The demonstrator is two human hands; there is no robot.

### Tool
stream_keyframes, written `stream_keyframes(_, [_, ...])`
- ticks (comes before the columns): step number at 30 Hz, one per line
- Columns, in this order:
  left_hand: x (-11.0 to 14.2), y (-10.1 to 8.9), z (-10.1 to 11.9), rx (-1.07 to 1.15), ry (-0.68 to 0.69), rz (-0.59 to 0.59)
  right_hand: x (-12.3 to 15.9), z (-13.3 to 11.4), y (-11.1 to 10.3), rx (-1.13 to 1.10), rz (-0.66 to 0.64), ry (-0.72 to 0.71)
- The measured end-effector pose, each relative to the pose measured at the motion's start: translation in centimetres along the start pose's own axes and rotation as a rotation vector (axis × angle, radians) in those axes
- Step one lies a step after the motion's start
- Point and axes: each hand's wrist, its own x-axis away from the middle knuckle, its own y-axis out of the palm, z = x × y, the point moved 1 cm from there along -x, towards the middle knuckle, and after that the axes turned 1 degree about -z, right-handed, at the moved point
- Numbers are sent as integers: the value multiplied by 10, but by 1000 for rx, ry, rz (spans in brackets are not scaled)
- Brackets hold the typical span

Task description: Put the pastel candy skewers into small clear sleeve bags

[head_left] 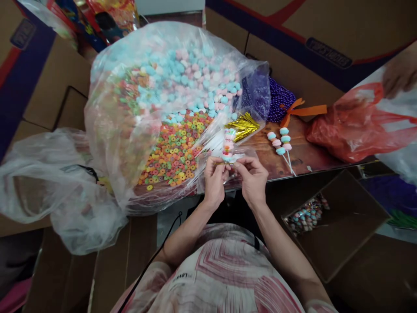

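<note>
Both hands meet at the table's front edge around one candy skewer [228, 143] that stands upright in a thin clear wrapper. My left hand [215, 176] pinches the base of the wrapper from the left. My right hand [252, 176] pinches the same spot from the right, fingers curled at the stick. Just behind the skewer lies a bundle of gold twist ties [243, 126]. To the right, two finished-looking candy skewers [282, 143] rest flat on the wooden table [309, 156].
A large clear bag [156, 108] holds pastel candies and colourful ring candies. A purple bag of beads [276, 102] and a red plastic bag [352, 121] lie right, where another person's hand [399, 74] shows. An open cardboard box [335, 226] with wrapped skewers sits lower right.
</note>
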Motion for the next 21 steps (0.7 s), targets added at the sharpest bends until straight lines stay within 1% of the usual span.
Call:
stream_keyframes(3, [6, 5, 2, 7, -18, -50, 7, 3, -8, 85, 1, -11])
stream_keyframes(8, [16, 9, 1, -36, -32, -152, 12, -5, -19, 143, -17, -67])
stream_keyframes(12, [17, 5, -6, -129, 43, -173, 15, -8, -21, 166, -19, -108])
stream_keyframes(14, [17, 4, -10, -131, 42, -171, 15, -5, -21, 147, -42, -87])
stream_keyframes(16, [16, 5, -11, -98, 3, -181, 15, -1, -21, 106, -72, -41])
stream_keyframes(18, [15, 6, -7, -48, -66, -217, 15, 2, -21, 41, -111, 13])
stream_keyframes(21, [16, 7, 6, 40, -251, -292, 14, 2, -24, -74, -211, 91])
